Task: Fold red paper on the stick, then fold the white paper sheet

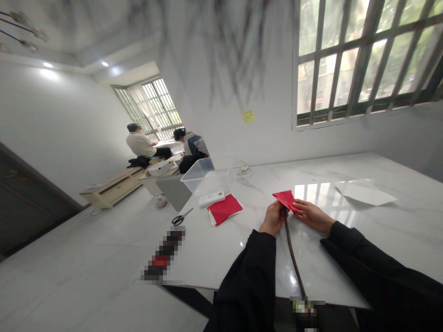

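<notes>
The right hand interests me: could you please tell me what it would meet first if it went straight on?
The right hand would first meet the folded red paper, which its fingers appear to touch; beyond that, depth is unclear.

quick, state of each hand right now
Left hand: closed, holding the folded red paper.
Right hand: fingers on its right edge; whether gripping can't be told.
</notes>
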